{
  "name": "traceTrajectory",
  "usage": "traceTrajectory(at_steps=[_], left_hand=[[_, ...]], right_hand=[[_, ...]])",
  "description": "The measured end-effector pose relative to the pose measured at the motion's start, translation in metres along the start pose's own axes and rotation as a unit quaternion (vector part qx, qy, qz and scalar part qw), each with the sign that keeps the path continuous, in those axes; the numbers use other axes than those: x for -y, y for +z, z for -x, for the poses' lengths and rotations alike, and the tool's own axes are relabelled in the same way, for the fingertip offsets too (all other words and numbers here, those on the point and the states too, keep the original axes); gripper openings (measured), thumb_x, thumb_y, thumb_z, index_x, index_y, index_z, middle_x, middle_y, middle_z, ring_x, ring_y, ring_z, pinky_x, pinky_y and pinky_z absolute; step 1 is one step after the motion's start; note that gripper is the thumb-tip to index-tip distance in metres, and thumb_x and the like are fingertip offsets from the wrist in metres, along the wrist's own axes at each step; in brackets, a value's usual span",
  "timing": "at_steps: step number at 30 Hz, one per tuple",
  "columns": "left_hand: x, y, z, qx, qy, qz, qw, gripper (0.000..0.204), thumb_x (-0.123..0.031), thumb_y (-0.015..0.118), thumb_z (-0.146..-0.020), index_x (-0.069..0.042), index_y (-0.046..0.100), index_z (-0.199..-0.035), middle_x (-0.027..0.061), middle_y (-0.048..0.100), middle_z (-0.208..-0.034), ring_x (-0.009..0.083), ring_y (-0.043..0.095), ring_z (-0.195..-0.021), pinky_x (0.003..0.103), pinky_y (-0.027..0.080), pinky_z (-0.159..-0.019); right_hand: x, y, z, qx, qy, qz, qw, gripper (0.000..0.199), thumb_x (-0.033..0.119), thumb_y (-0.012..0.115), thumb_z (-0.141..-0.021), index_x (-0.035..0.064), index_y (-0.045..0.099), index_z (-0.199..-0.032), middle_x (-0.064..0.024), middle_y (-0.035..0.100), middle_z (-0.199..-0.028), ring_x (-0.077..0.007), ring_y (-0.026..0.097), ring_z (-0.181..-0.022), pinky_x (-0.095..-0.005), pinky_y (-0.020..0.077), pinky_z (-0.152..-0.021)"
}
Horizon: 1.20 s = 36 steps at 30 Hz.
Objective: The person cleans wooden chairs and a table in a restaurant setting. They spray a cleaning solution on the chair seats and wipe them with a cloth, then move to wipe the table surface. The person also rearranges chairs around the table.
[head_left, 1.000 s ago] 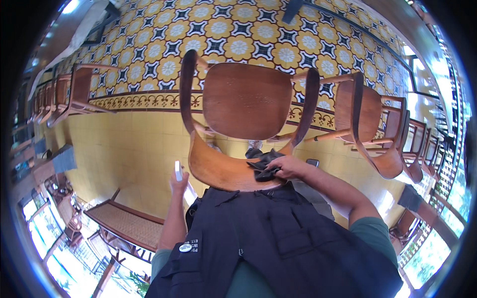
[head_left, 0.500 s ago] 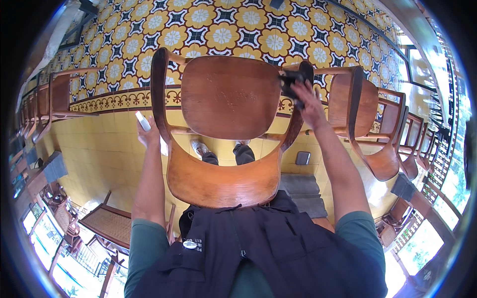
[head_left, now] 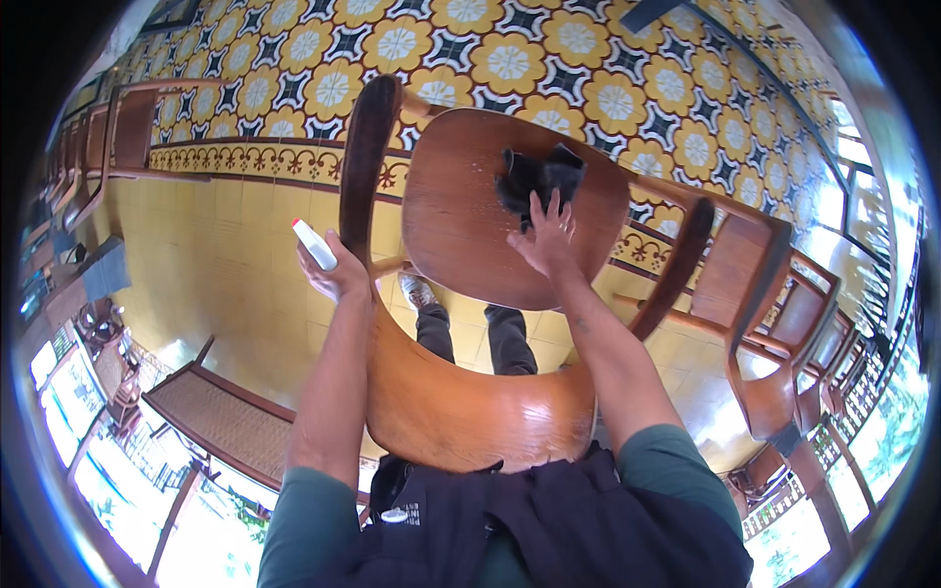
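A wooden chair [head_left: 461,421] stands before me, its curved orange-brown backrest nearest and its darker seat [head_left: 456,235] beyond. Small pale droplets or specks dot the seat's middle. My right hand [head_left: 549,235] presses a bunched black cloth [head_left: 541,178] onto the seat, right of its middle, fingers on the cloth's near edge. Beside the chair's left armrest [head_left: 371,147], my left hand [head_left: 338,274] is closed around what looks like a spray bottle [head_left: 315,245]; only its white top with a red tip shows, the rest hidden by the hand.
More wooden chairs [head_left: 730,265] stand in a row to the right, and others [head_left: 132,132] at the left. A woven-seat piece of furniture [head_left: 221,407] is at the lower left. Flower-patterned tiles [head_left: 510,59] lie beyond plain yellow tiles [head_left: 245,235]. My shoe [head_left: 417,291] shows under the chair.
My right hand with the black cloth has moved from the right armrest inward onto the seat. The view has turned, so the chair appears tilted. My left hand still grips the white-topped bottle.
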<state>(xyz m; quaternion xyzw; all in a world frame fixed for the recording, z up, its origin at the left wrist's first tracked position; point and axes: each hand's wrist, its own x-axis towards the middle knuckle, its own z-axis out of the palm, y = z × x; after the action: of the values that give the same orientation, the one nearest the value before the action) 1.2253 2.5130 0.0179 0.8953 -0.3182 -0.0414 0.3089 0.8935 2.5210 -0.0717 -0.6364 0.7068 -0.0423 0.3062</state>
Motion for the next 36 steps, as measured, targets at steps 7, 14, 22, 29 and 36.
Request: traceTrajectory(at_steps=[7,14,22,29,36], left_hand=[[-0.006,-0.004,-0.001,0.04,-0.029,0.038,0.998,0.043,-0.019,0.065,-0.092,0.003,0.06,-0.129,0.0196,0.065,-0.124,0.0381,0.06,-0.115,0.046,0.046,-0.099],[-0.002,-0.002,-0.006,0.039,0.005,0.023,0.999,0.044,-0.018,0.064,-0.091,0.003,0.059,-0.129,0.0199,0.064,-0.126,0.04,0.059,-0.117,0.046,0.045,-0.101],[-0.005,-0.004,-0.005,0.05,-0.013,0.035,0.998,0.045,-0.018,0.064,-0.09,0.004,0.059,-0.13,0.0212,0.064,-0.126,0.0399,0.06,-0.115,0.047,0.046,-0.099],[0.002,-0.001,-0.005,0.043,0.004,0.02,0.999,0.044,-0.019,0.064,-0.091,0.004,0.06,-0.128,0.021,0.064,-0.124,0.0396,0.06,-0.113,0.047,0.046,-0.098],[0.001,-0.002,-0.005,0.054,-0.027,0.04,0.997,0.043,-0.017,0.065,-0.091,0.003,0.06,-0.129,0.0201,0.065,-0.123,0.0391,0.061,-0.112,0.046,0.047,-0.097]], right_hand=[[0.013,0.074,-0.087,-0.112,0.179,0.092,0.973,0.067,0.05,0.047,-0.102,0.0352,0.021,-0.162,-0.0188,-0.001,-0.17,-0.0532,0.003,-0.152,-0.0772,0.0049,-0.114],[0.108,0.089,-0.145,-0.106,-0.052,0.087,0.989,0.063,0.034,0.054,-0.1,0.0304,0.031,-0.159,-0.0185,0.011,-0.169,-0.0472,0.013,-0.153,-0.0733,0.0133,-0.116],[0.039,0.042,-0.067,0.12,-0.202,0.082,0.968,0.063,0.017,0.063,-0.094,0.0249,0.042,-0.153,-0.0143,0.037,-0.16,-0.0316,0.036,-0.148,-0.0559,0.0215,-0.122],[-0.08,0.016,-0.043,-0.135,0.22,0.172,0.951,0.058,0.031,0.047,-0.104,0.0256,0.029,-0.16,-0.017,0.015,-0.169,-0.0414,0.019,-0.153,-0.0683,0.0145,-0.118],[0.062,0.117,0.033,0.195,-0.347,0.136,0.907,0.065,0.013,0.06,-0.089,0.0195,0.043,-0.151,-0.0187,0.021,-0.167,-0.0389,0.028,-0.15,-0.0624,0.0205,-0.12]])
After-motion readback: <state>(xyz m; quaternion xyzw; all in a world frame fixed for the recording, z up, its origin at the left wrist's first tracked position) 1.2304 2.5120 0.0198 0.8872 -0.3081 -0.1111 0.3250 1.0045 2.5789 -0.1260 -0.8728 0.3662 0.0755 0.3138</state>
